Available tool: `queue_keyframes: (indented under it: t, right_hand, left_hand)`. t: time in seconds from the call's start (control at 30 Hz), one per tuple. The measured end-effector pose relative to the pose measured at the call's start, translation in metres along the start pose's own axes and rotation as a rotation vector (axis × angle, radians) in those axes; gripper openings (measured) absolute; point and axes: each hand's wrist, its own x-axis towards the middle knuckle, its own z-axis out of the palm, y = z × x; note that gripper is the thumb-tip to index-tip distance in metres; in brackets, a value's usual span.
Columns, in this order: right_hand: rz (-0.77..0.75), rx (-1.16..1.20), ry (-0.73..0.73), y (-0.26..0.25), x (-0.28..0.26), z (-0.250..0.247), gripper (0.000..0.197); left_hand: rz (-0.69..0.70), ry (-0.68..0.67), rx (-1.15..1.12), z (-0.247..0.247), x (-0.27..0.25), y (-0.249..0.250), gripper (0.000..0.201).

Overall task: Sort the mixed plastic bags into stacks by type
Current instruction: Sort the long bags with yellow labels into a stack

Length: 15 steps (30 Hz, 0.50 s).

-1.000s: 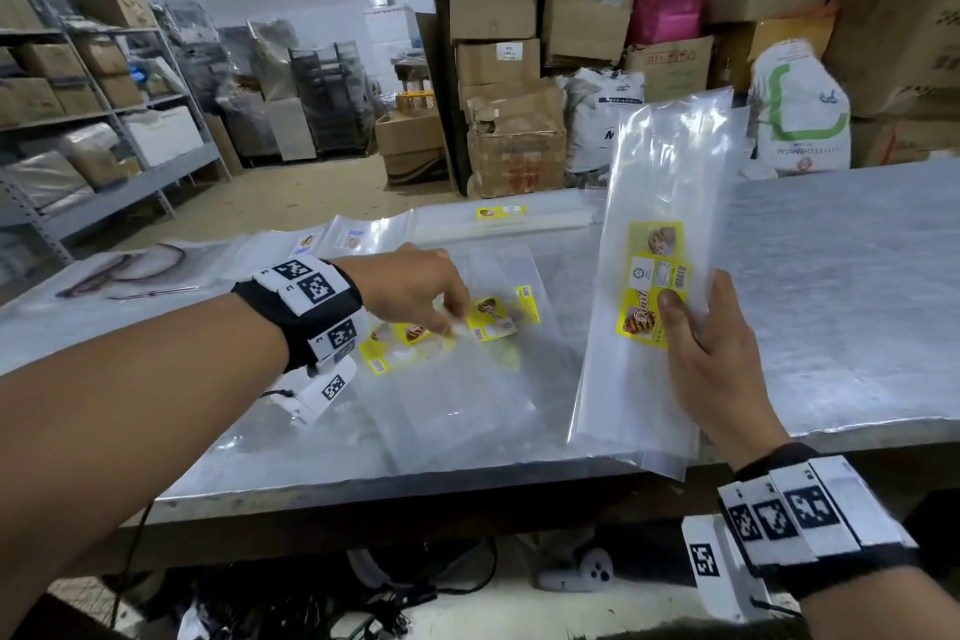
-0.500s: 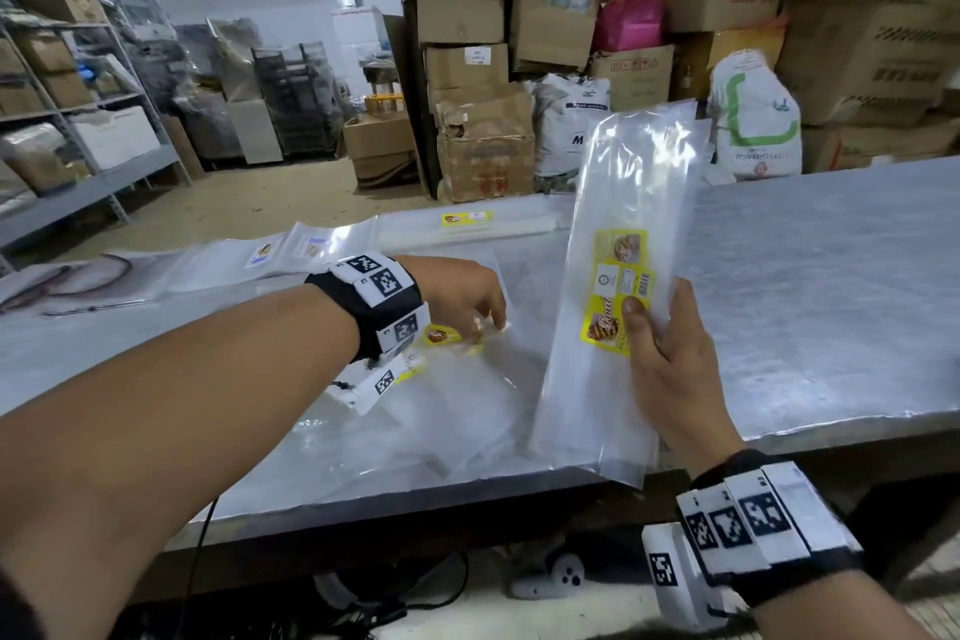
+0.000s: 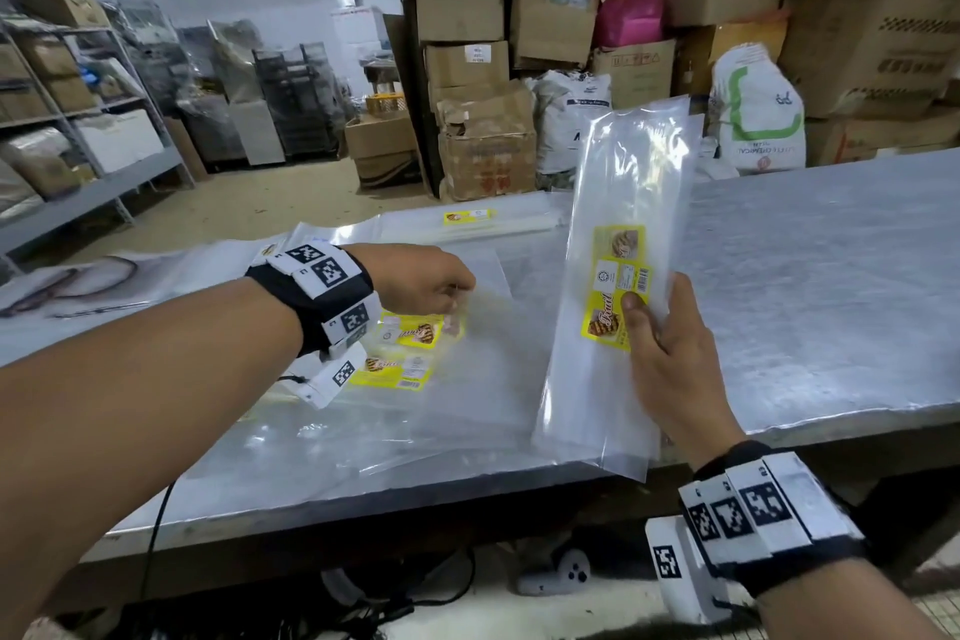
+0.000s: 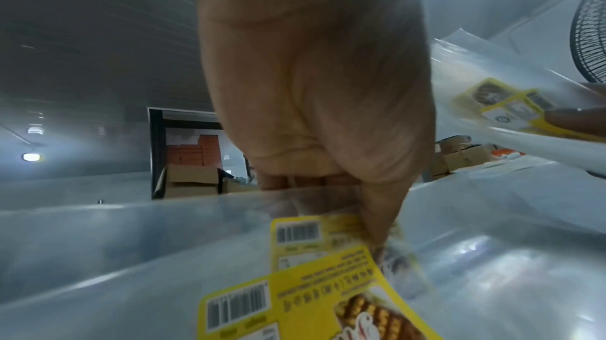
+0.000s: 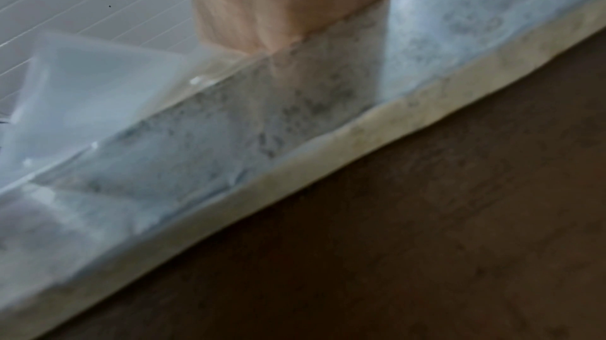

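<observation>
My right hand (image 3: pixel 655 327) holds a stack of long clear bags with yellow labels (image 3: pixel 618 276) upright above the table's front edge, thumb pressed on the label. My left hand (image 3: pixel 439 288) pinches a clear bag with a yellow label (image 3: pixel 415 334) from the loose pile (image 3: pixel 395 411) lying on the table; in the left wrist view the thumb (image 4: pixel 380 218) presses on that label (image 4: pixel 315 275). A neat stack of labelled bags (image 3: pixel 498 221) lies at the table's far edge. In the right wrist view only the wrist and blurred plastic (image 5: pixel 98 91) show.
The metal table (image 3: pixel 810 286) stretches to the right. More flat bags (image 3: pixel 93 286) lie at the far left. Cardboard boxes (image 3: pixel 483 140) and sacks (image 3: pixel 756 114) stand behind the table, shelving (image 3: pixel 62 120) at the left. A controller (image 3: pixel 558 577) lies on the floor below.
My left hand has slid right over the pile and closed its fingers on a labelled bag, lifting its edge. The right hand keeps its stack upright, shifted slightly left.
</observation>
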Motion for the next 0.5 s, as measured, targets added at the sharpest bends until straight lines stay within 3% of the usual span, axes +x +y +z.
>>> queue_keyframes:
  t: [0.13, 0.2, 0.37, 0.5]
  right_hand:
    - [0.001, -0.008, -0.015, -0.002, -0.002, -0.001, 0.009]
    - [0.004, -0.016, -0.015, -0.002, -0.001, -0.001, 0.010]
    - [0.021, -0.027, -0.014, -0.006, -0.003, -0.001, 0.012]
    - [0.031, -0.032, -0.016, -0.009, -0.003, -0.001, 0.014]
  left_hand:
    - [-0.049, 0.114, -0.015, -0.010, -0.022, -0.013, 0.030]
    - [-0.073, 0.152, -0.027, -0.015, -0.035, -0.018, 0.025]
    - [-0.093, 0.201, -0.087, -0.010, -0.054, -0.018, 0.023]
    - [-0.111, 0.159, -0.117, 0.004, -0.054, -0.013, 0.023]
